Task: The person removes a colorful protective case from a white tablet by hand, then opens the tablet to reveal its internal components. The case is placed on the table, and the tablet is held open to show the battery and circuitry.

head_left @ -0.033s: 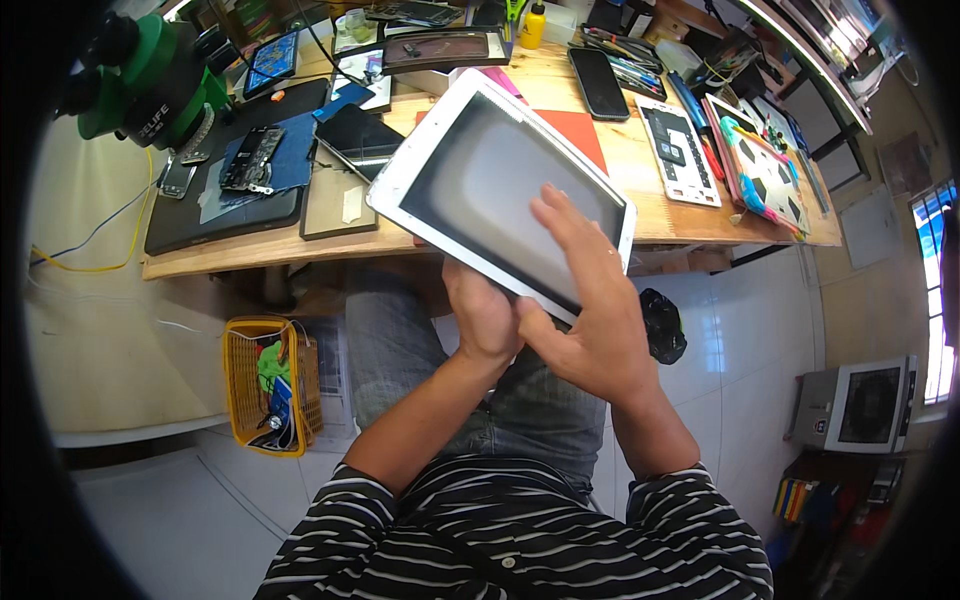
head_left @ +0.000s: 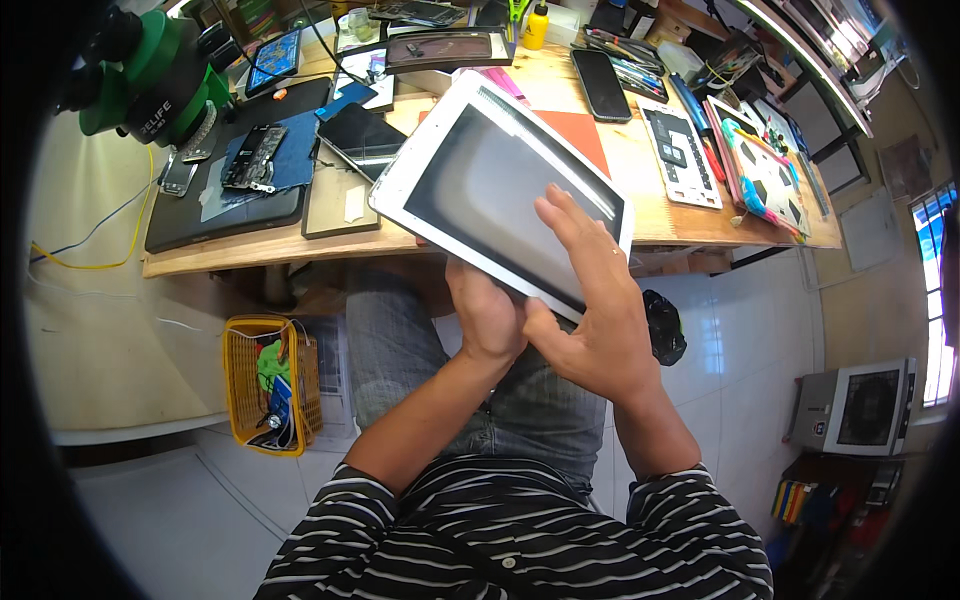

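Note:
A white-framed tablet (head_left: 490,185) with a dark grey, glossy screen is held tilted in front of the bench's near edge. My left hand (head_left: 487,315) grips it from below at its lower edge; most of its fingers are hidden behind the tablet. Over the right part of the screen lies my right hand (head_left: 605,320), fingers stretched out and the thumb by the lower edge. Whether those fingertips touch the glass or hover just above it, I cannot tell.
Left on the wooden bench (head_left: 270,260) are a green microscope (head_left: 160,80), a bare circuit board (head_left: 255,158) and a dark screen panel (head_left: 362,138). To the right lie a black phone (head_left: 601,85), an opened white device (head_left: 682,155) and tools. A yellow basket (head_left: 313,400) stands below.

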